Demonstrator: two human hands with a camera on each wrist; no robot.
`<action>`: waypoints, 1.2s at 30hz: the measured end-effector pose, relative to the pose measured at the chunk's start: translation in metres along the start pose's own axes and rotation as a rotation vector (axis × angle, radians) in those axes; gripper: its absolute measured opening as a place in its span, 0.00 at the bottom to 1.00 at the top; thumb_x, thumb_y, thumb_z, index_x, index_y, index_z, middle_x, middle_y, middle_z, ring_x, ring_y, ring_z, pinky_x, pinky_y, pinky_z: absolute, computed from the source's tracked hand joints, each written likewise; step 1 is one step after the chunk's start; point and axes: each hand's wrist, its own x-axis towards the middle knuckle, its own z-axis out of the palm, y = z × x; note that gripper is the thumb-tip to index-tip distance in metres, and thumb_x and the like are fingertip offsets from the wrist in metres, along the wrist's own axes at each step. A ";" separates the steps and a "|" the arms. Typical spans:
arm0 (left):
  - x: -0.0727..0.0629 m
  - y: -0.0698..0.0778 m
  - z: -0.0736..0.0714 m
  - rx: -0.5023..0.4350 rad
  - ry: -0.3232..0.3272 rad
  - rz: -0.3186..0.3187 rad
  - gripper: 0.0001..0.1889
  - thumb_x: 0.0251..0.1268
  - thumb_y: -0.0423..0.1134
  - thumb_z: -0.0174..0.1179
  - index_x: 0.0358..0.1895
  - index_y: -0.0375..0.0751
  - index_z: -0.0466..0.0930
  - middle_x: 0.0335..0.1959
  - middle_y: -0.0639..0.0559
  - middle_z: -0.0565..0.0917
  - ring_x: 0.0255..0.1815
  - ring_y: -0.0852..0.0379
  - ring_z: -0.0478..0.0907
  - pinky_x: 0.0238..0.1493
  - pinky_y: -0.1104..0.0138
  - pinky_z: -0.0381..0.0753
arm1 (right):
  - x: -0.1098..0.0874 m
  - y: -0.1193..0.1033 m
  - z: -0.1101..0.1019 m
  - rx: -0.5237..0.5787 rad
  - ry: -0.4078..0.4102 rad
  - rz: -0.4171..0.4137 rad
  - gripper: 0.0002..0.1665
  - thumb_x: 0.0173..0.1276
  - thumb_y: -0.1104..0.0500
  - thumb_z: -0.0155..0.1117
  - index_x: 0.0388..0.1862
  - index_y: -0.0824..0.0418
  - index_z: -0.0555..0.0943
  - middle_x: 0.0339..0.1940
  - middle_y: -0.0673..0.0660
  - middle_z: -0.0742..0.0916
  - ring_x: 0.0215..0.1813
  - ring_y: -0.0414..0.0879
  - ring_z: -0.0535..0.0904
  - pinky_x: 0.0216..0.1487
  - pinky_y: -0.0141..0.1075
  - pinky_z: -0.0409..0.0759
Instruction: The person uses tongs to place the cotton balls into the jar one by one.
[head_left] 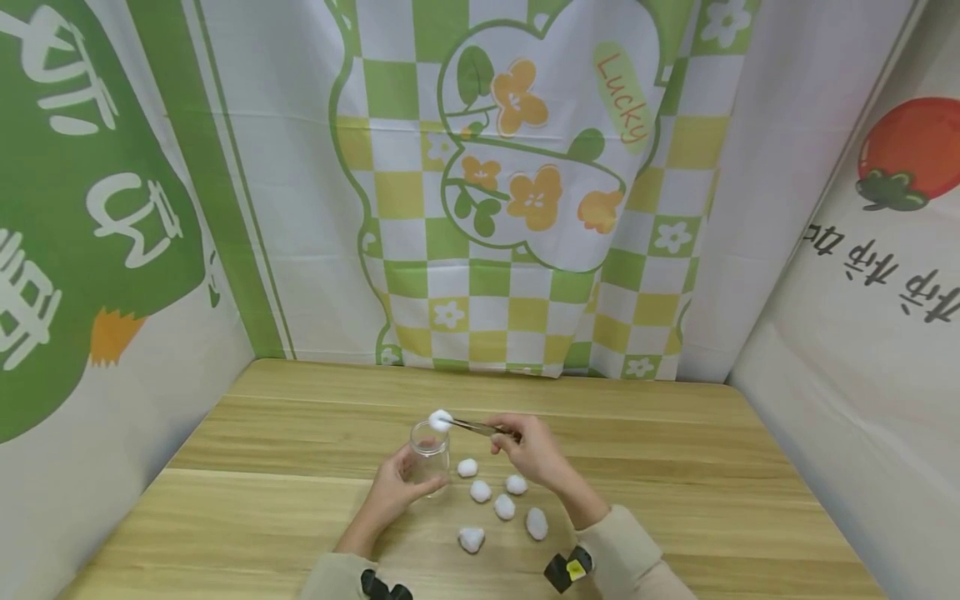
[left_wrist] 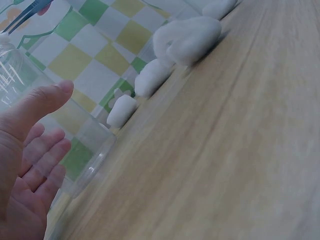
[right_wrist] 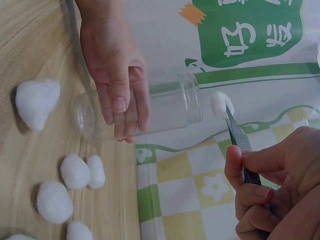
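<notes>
My left hand (head_left: 393, 487) holds a clear, open-mouthed jar (head_left: 430, 463) upright on the table, thumb on the near side and fingers behind the glass. In my right hand (head_left: 531, 450) is a pair of dark metal tweezers (right_wrist: 239, 135), pinched between thumb and fingers. The tweezers' tips grip a white cotton ball (right_wrist: 218, 103) just above the jar's mouth, apart from the rim in the right wrist view. No cotton shows inside the jar. Several more cotton balls lie loose to the jar's right, the nearest cotton ball (head_left: 468, 467) close beside it.
The wooden table (head_left: 300, 425) bears a loose group of cotton balls, including one (head_left: 471, 539) near the front and one (head_left: 537, 523) below the right wrist. A checked cloth (head_left: 525, 308) hangs behind the table, and printed cloths flank both sides.
</notes>
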 end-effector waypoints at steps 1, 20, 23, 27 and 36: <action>0.000 0.000 0.000 -0.001 0.002 0.002 0.33 0.50 0.37 0.72 0.62 0.37 0.72 0.64 0.35 0.76 0.68 0.37 0.71 0.73 0.44 0.64 | 0.000 0.000 0.000 -0.002 -0.003 0.002 0.15 0.67 0.68 0.58 0.51 0.67 0.82 0.26 0.62 0.87 0.19 0.34 0.64 0.19 0.23 0.60; 0.000 0.000 0.000 0.010 0.002 -0.004 0.34 0.50 0.37 0.72 0.63 0.37 0.71 0.64 0.35 0.76 0.68 0.37 0.71 0.73 0.45 0.64 | 0.001 0.001 0.007 -0.036 -0.054 -0.055 0.17 0.67 0.70 0.57 0.54 0.68 0.80 0.27 0.64 0.88 0.21 0.34 0.68 0.18 0.22 0.60; 0.000 0.000 0.000 0.006 0.007 -0.007 0.33 0.50 0.37 0.72 0.63 0.38 0.72 0.63 0.36 0.77 0.68 0.38 0.71 0.73 0.44 0.64 | 0.001 0.001 0.007 -0.032 -0.058 -0.052 0.17 0.67 0.70 0.57 0.54 0.68 0.80 0.27 0.65 0.88 0.21 0.35 0.68 0.18 0.22 0.60; 0.001 0.000 0.000 -0.003 0.014 -0.015 0.34 0.49 0.37 0.73 0.62 0.39 0.72 0.62 0.38 0.78 0.67 0.39 0.72 0.73 0.45 0.63 | 0.001 0.002 0.006 -0.018 -0.068 -0.048 0.17 0.67 0.70 0.57 0.54 0.68 0.80 0.27 0.65 0.87 0.21 0.35 0.68 0.19 0.22 0.62; 0.001 -0.002 0.001 0.014 0.025 -0.021 0.35 0.48 0.37 0.73 0.63 0.37 0.71 0.62 0.36 0.77 0.67 0.37 0.72 0.73 0.44 0.64 | -0.001 0.007 0.001 0.004 -0.073 -0.028 0.18 0.67 0.69 0.56 0.56 0.68 0.79 0.29 0.67 0.87 0.22 0.34 0.69 0.20 0.22 0.63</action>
